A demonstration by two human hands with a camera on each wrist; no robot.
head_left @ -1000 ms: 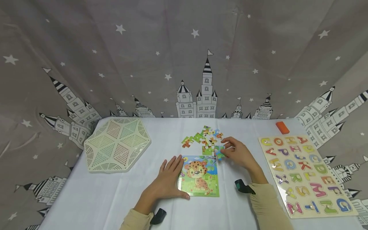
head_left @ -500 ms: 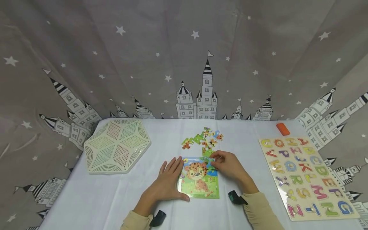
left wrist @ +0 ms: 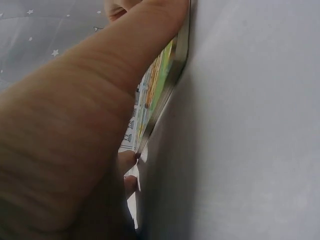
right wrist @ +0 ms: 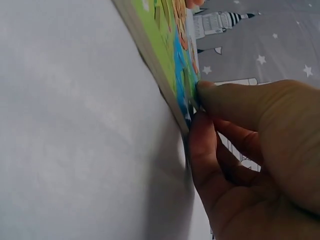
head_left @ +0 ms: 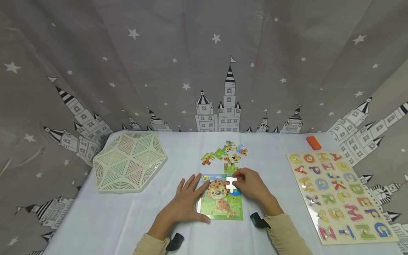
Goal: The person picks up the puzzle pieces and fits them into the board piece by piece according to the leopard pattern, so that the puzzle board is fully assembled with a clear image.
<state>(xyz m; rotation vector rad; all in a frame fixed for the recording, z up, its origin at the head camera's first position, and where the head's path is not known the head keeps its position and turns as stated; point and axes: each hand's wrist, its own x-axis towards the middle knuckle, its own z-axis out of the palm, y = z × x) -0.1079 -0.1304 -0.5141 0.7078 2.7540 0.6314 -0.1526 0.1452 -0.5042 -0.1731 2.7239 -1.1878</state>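
A square jigsaw puzzle (head_left: 220, 207) with a cartoon leopard lies on the white table. My left hand (head_left: 183, 202) rests along its left side with fingers straight, the thumb by the lower edge and the index finger reaching onto the picture. At the upper right corner, my right hand (head_left: 253, 184) pinches a puzzle piece (head_left: 231, 183) between thumb and index finger. That piece shines bright white in the head view, so its print is hidden. In the right wrist view, the thumb (right wrist: 220, 97) and index finger meet at the board's (right wrist: 150, 55) corner.
Several loose puzzle pieces (head_left: 220, 153) lie behind the board. A hexagonal pegboard (head_left: 129, 161) sits at the left. At the right are a wooden alphabet board (head_left: 338, 198) and an orange block (head_left: 313, 143). A grey curtain (head_left: 159, 71) hangs behind the table.
My right hand has brought the piece from beyond the board's upper right corner onto that corner. The left index finger has shifted right onto the picture; the rest of that hand stays put.
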